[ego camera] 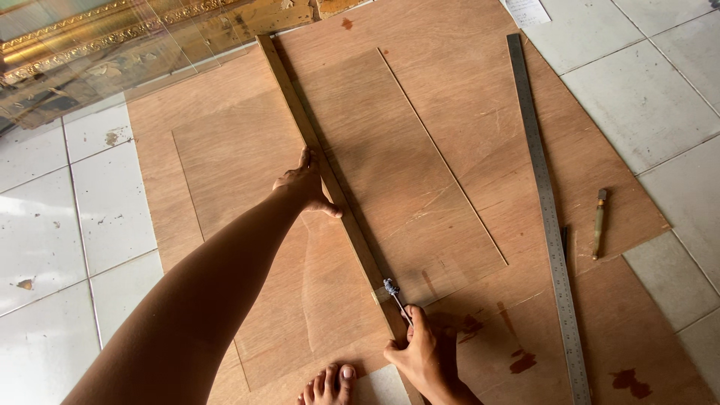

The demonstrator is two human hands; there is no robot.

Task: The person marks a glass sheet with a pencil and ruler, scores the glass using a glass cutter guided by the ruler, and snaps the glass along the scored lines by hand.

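Keep your left hand (306,187) pressed flat, fingers spread, on the wooden straightedge (330,184) over the glass sheet (247,172) on the plywood (465,112), right hand (421,354) closed around the glass cutter (395,294) (near end), drawing it tight against the edge.

Single head-worn view, looking steeply down, close over a plywood sheet (465,150) on tiled floor (112,202)

Left hand (307,187) and forearm: bare, no sleeve, watch, ring or glove visible. Right hand (420,356): bare, likewise unadorned. Foot (328,384), just left of the right hand: bare, no footwear; toenails plain.
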